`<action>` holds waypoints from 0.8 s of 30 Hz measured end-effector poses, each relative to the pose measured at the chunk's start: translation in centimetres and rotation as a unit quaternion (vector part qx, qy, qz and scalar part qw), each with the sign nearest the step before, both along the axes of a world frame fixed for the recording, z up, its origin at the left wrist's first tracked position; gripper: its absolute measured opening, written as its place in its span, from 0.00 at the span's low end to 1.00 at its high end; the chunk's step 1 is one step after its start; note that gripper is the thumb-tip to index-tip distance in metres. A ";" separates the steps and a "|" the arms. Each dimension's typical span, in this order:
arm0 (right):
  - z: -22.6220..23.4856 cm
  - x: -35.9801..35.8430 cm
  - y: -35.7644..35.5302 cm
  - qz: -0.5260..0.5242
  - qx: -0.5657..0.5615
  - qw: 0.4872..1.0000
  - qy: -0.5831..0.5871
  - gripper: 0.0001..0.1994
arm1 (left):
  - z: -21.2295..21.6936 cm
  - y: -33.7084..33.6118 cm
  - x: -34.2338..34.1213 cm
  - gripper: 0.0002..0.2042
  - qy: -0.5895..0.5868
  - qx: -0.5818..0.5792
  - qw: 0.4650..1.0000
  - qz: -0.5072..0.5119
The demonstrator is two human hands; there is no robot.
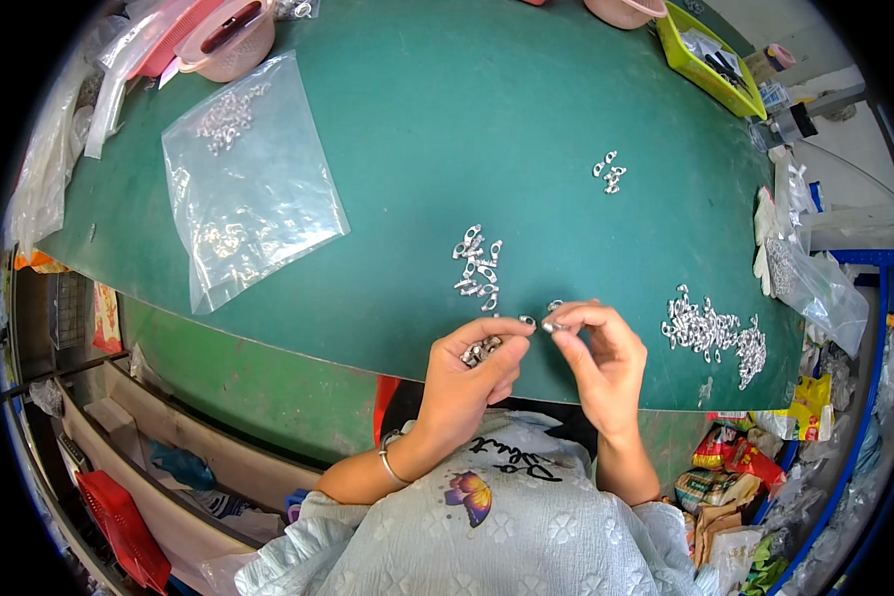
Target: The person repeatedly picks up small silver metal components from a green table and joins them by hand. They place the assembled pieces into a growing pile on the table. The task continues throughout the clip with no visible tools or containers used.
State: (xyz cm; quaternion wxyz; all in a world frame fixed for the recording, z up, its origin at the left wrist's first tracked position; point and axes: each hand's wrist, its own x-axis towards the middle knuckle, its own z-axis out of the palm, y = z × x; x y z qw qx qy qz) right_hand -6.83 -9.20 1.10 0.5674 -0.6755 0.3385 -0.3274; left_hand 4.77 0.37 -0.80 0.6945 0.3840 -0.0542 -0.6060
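My left hand [472, 372] is curled around several small silver metal parts [481, 351], each with a ring-like end. Between its thumb and index fingertips, or just at them, shows another silver part [527, 321]. Close beside it, my right hand [606, 363] pinches a small silver part [550, 326] between thumb and fingertips. One more piece [554, 305] shows just beyond the right fingertips. A loose cluster of the same parts [479, 268] lies on the green table [407, 129] just past my left hand. To the right of my right hand is a larger pile [705, 330].
A few parts [611, 173] lie farther back on the right. A clear plastic bag [258, 214] holding small pieces lies at left. Pink baskets [230, 55] stand at the far left, a yellow-green tray [700, 62] at the far right. Plastic bags [815, 288] hang past the right edge.
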 end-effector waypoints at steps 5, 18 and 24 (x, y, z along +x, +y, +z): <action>1.5 0.2 1.5 0.005 -0.034 0.999 -0.035 0.12 | 1.0 0.0 -0.1 0.08 -0.130 -0.003 0.992 0.003; 2.5 -0.3 1.4 0.040 -0.163 0.986 0.000 0.10 | 1.2 0.4 0.0 0.04 0.015 -0.032 0.999 -0.021; 2.2 -0.4 1.4 0.066 -0.032 0.996 -0.054 0.10 | 1.1 0.4 0.2 0.05 -0.168 -0.089 0.982 -0.002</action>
